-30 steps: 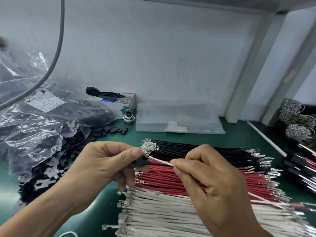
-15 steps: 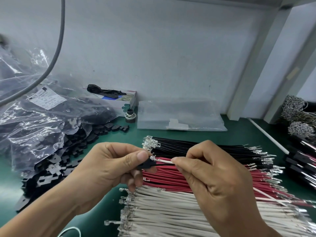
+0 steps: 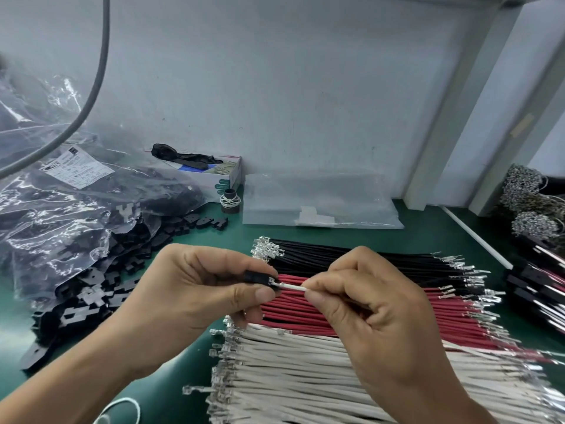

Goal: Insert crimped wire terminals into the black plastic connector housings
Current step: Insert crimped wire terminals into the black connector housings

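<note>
Above the white wires (image 3: 305, 377) nearest you, your left hand (image 3: 195, 295) pinched a black housing (image 3: 258, 277) while your right hand (image 3: 373, 313) pinched a white wire (image 3: 292, 287) entering it, red wires (image 3: 367, 313) and black wires (image 3: 351, 258) lying beyond.

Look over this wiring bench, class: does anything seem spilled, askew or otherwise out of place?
Yes. Loose black housings have spilled out of the open plastic bag across the green mat, some as far as the small box. One white wire's terminal juts out past its bundle. The wire bundles otherwise lie in tidy rows.
</note>
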